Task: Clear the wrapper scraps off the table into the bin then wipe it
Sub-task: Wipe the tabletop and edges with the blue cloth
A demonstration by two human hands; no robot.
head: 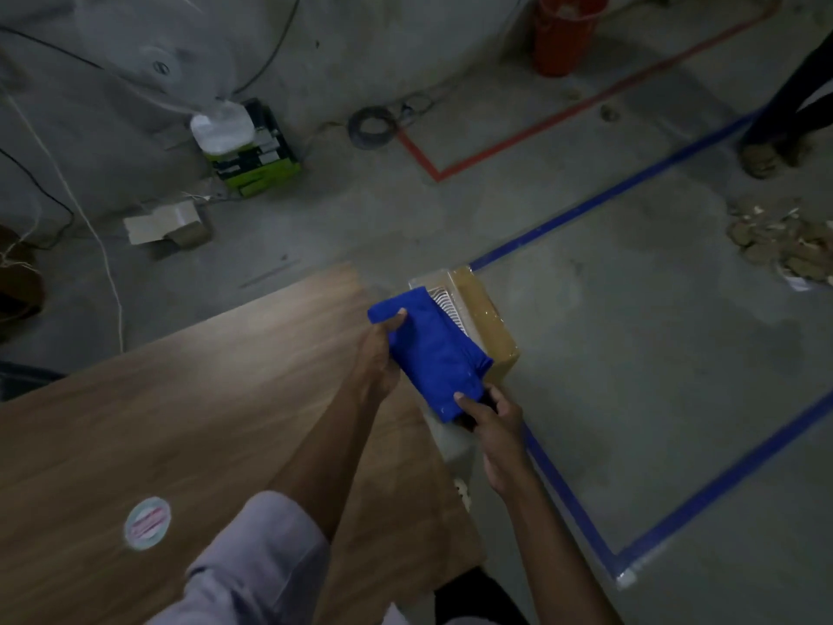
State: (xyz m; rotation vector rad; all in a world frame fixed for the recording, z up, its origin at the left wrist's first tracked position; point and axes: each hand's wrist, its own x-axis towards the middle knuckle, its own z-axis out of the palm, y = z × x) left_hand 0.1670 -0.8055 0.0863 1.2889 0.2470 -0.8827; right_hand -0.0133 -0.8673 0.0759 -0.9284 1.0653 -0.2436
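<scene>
The blue cloth [432, 354] is a plain, bright, soft-looking fabric, folded into a thick oblong pad with rounded, bunched edges. It is held in the air between both hands, beyond the far right corner of the desk [180, 421] and over the cardboard box [489, 322] on the floor.

The left hand [383, 349] grips the far end of the cloth. Its thumb lies flat on top near the corner and its fingers are curled underneath, out of sight. The left forearm reaches across the desk corner from a pale grey sleeve [252, 566]. The right hand [491, 421] pinches the near end, with the thumb pressed on the upper face and the fingers tucked below. This arm is bare and extends off the desk's right side, over the floor.

Directly beneath the cloth and just past the left hand's fingertips, the cardboard box stands open. It has a glossy film or tape round its rim. Inside, a white ribbed or crinkled thing [444, 304] peeks out beside the cloth, but what it is cannot be told. Far beyond both hands, near the wall, an orange bucket [565, 33] holds some pale material.

Well behind the left hand, close to the sleeve, a round sticker [147, 523] lies on the wood-grain desk top. To the right of the right hand, blue tape lines [631, 187] run across the concrete floor.
</scene>
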